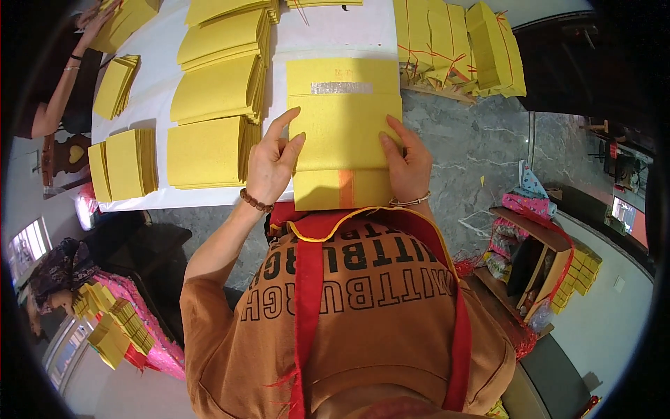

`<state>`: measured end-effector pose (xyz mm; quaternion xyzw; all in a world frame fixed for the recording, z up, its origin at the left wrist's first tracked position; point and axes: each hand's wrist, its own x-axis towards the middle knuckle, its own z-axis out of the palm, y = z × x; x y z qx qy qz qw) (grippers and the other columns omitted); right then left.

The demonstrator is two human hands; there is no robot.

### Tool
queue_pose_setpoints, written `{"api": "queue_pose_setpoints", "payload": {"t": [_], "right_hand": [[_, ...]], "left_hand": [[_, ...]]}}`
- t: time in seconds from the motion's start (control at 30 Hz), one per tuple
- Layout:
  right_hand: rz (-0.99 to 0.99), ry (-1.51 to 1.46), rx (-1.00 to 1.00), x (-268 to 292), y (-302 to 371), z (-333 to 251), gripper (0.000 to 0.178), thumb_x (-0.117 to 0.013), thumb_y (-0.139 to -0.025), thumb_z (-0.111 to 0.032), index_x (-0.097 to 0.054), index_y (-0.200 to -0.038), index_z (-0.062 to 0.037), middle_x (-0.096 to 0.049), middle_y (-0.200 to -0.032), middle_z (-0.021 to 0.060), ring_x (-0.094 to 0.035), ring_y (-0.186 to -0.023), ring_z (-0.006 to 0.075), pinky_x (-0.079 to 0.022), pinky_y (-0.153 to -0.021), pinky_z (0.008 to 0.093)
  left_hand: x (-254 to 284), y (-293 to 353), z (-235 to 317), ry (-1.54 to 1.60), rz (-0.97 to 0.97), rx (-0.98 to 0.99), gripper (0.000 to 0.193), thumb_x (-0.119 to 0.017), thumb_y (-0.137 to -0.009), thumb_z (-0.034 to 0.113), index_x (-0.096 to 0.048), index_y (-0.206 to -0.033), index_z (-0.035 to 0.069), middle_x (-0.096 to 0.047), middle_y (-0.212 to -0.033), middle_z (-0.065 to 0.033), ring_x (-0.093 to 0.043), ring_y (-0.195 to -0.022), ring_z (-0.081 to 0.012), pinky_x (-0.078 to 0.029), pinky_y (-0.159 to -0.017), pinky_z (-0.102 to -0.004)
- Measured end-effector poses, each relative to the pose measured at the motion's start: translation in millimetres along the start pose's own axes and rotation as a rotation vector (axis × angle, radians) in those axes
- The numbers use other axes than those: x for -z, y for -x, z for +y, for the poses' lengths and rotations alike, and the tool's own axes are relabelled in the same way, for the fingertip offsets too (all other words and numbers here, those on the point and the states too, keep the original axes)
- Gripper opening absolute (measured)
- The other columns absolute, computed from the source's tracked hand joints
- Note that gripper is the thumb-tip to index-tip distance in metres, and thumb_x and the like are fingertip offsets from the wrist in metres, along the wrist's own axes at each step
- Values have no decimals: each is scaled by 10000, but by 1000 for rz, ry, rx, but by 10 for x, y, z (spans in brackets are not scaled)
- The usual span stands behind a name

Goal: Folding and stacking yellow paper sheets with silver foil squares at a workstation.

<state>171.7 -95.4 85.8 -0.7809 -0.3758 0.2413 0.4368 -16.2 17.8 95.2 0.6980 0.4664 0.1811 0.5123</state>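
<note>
In front of me lies a yellow folded paper (342, 143) with a silver strip (341, 88) near its far end and an orange band (347, 188) on its near flap. Its near end reaches the table's front edge. My left hand (273, 159) holds the left side, thumb and index finger on the edge and the other fingers curled. On the opposite side my right hand (408, 164) grips the right edge, with thumb and index finger on top. Whether the paper is one sheet or several layers, I cannot tell.
Fanned piles of yellow paper (206, 152) stand left on the white-covered table (150, 77). Another person's arm (59, 91) reaches in at the far left. Bundles tied with red string (447, 45) stand beyond the right edge. A wooden stand (534, 230) is at right.
</note>
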Motion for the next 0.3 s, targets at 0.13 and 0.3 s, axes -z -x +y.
{"api": "queue_pose_setpoints", "payload": {"t": [0.13,0.3], "right_hand": [[32,-7,20,-26,-16,41,303,-602,-813,-105,-594,-1111,-48,-606,-899,112,-572,-773,188,-448,-679,285],[62,33,60,-44,-15,64,308,-605,-799,-121,-597,-1105,-79,-602,-835,121,-585,-705,228,-449,-627,318]], "left_hand": [[94,-8,160,-304,-18,-34,335,-597,-836,163,-555,-1160,84,-475,-553,-12,-407,-488,-107,-303,-502,-258],[-30,-13,401,-762,180,-835,324,-645,-771,193,-595,-1078,106,-574,-963,-79,-514,-953,-194,-341,-785,-358]]}}
